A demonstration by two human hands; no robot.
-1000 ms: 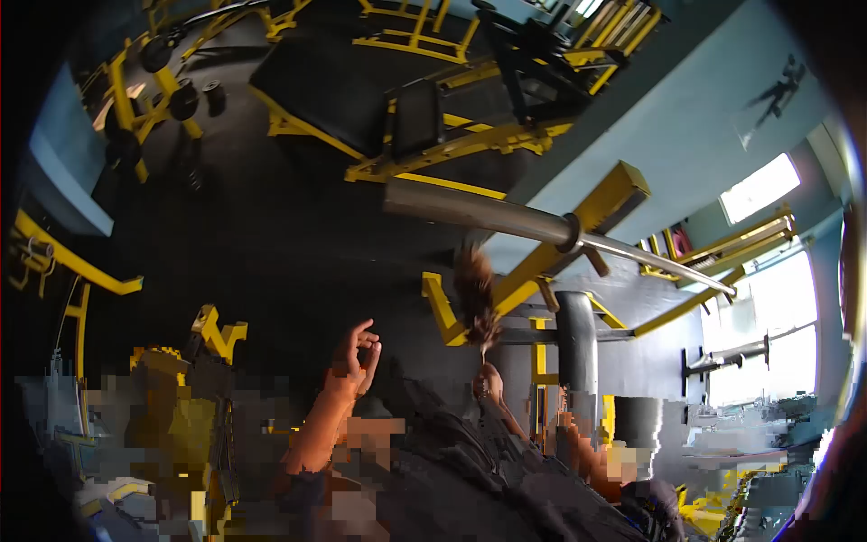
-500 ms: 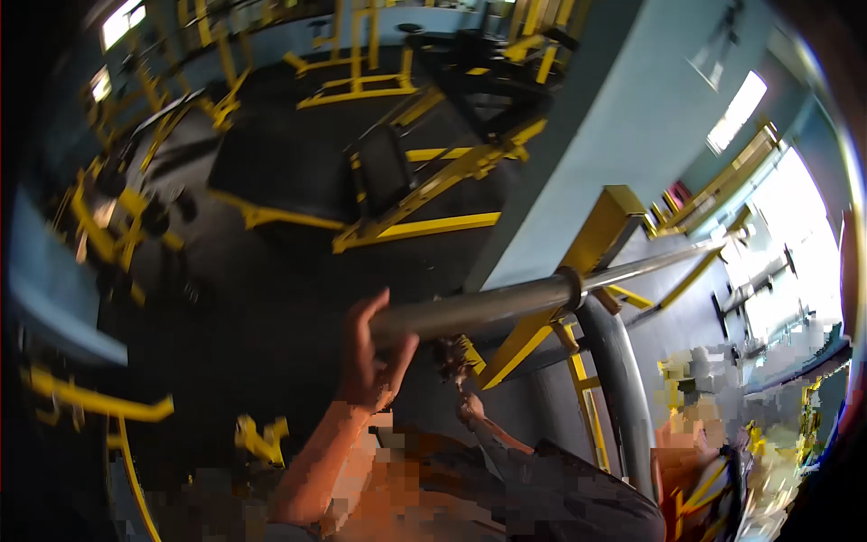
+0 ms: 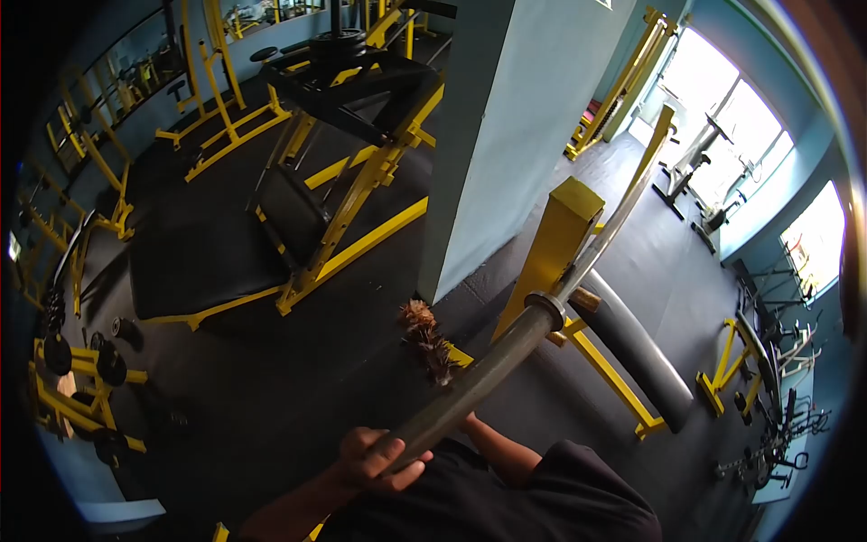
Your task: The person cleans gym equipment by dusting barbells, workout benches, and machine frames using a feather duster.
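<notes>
A steel barbell (image 3: 479, 388) slants up to the right from just in front of my body. My left hand (image 3: 384, 459) is closed around its near end, the fingers curled over the thick sleeve. Beyond the bar, a feather duster (image 3: 424, 339) with brown, shaggy feathers points up and to the left. My right hand (image 3: 470, 423) is mostly hidden behind the bar; its forearm lines up with the duster's lower end, and the hand holds the handle, which is out of sight. The barbell rests on a yellow rack upright (image 3: 555, 235) beside its collar.
A black padded bench (image 3: 641, 352) stands right of the rack. A blue-grey pillar (image 3: 488, 144) rises beyond it. At the left is a yellow leg-press machine (image 3: 357, 244), with a yellow plate stand (image 3: 81, 406) nearer. Exercise bikes (image 3: 691, 181) stand by the bright windows.
The view has swung, so the barbell now slants more steeply. My left hand, earlier with fingers spread at the bar's end, has closed around it. The duster shows more clearly beyond the bar.
</notes>
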